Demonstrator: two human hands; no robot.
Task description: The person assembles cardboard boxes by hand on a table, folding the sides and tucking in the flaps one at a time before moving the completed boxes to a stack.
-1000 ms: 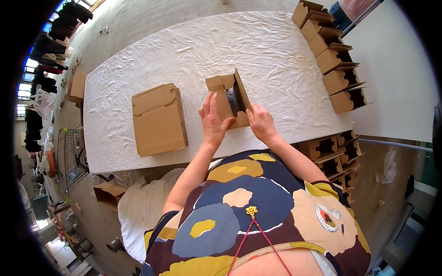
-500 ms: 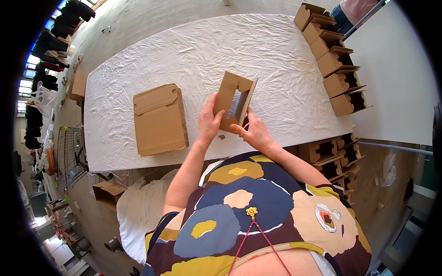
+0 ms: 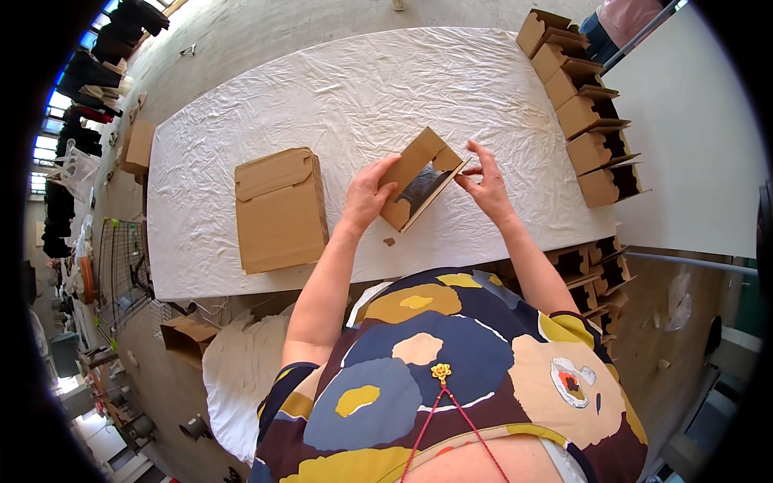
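A partly folded cardboard box point(image 3: 419, 157) is held tilted above the white-covered table, with its open side showing a grey inside. My left hand point(image 3: 370, 193) grips the left panel, its thumb lying on the cardboard. At the box's right edge, my right hand point(image 3: 488, 189) pinches the flap with thumb and lower fingers while the index finger sticks up away from it. To the left lies a stack of flat cardboard boxes point(image 3: 278, 209). A small brown cardboard scrap point(image 3: 390, 241) rests on the cloth just below the box.
Folded open boxes point(image 3: 592, 149) stand in a row along the table's right edge, and more boxes point(image 3: 592, 270) are piled below it. A white cloth point(image 3: 362, 80) covers the table. A pale board point(image 3: 684, 137) stands at right. Another person point(image 3: 620, 28) is at the far right.
The box has turned clockwise and shifted slightly right. My right hand has moved from its lower front corner up to the right edge. My left hand still holds the left panel.
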